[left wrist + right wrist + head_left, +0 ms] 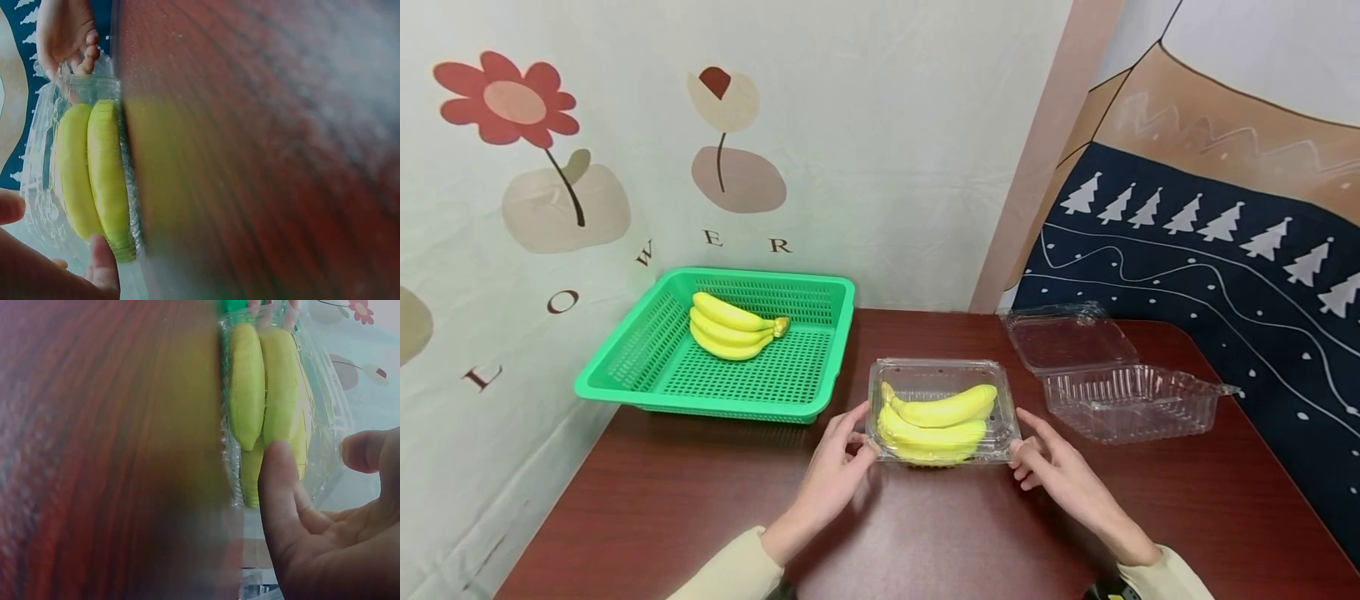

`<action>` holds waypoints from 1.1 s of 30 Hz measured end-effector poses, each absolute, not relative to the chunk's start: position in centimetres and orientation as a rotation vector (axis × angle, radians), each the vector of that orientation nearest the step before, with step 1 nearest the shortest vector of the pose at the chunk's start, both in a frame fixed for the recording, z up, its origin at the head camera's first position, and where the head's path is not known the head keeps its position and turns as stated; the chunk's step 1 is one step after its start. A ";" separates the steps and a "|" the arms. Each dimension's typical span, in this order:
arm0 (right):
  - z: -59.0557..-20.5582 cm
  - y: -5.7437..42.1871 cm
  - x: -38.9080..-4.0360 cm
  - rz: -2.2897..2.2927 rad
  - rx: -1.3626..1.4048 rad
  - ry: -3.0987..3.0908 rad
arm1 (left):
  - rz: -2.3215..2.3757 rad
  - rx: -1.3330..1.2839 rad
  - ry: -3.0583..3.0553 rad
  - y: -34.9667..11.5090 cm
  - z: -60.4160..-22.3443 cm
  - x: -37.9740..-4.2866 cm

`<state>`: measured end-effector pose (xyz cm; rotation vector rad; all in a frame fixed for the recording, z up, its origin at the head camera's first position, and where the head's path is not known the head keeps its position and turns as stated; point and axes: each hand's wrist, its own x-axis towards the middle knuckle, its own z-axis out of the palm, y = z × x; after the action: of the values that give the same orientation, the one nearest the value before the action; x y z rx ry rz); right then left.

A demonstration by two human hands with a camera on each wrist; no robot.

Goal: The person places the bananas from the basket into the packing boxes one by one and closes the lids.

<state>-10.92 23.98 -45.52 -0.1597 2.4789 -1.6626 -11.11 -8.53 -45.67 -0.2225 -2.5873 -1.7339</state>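
A clear plastic clamshell box (pixel 940 372) stands on the table with its lid down over a bunch of yellow bananas (pixel 947 408). My left hand (pixel 841 457) holds its left side, thumb at the near corner and index finger along the edge. On the opposite side my right hand (pixel 1056 468) grips the near right corner between thumb and index finger. Seen from low down in the left wrist view, the bananas (pixel 106 175) press close to the near wall. In the right wrist view my right thumb (pixel 279 469) lies in front of them.
Back left, a green slotted basket (pixel 820 367) contains another bunch of bananas (pixel 730 325). To the right stands a second clamshell box (pixel 1131 404), lid folded back toward the wall. A printed cloth (pixel 887 167) hangs behind the dark red-brown table (pixel 715 483).
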 end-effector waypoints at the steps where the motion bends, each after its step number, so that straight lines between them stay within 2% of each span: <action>1: -45.5 24.0 -10.8 -1.628 -0.152 2.528 | -1.699 -0.235 -2.592 -8.5 -45.7 -11.0; 8: -45.2 24.0 -10.1 -1.431 -0.197 2.818 | -1.558 -0.320 -2.616 -8.5 -45.7 -10.5; 20: -45.2 23.6 -9.7 -1.337 -0.342 2.941 | -1.262 -0.474 -2.619 -7.9 -45.5 -9.9; 33: -45.5 23.1 -10.2 -1.326 -0.358 2.947 | -0.760 -0.801 -2.443 -8.3 -45.3 -11.8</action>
<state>-10.20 23.10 -45.51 -0.3583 2.9467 -1.3256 -11.77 -8.25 -45.31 -0.8012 -2.4426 -0.7600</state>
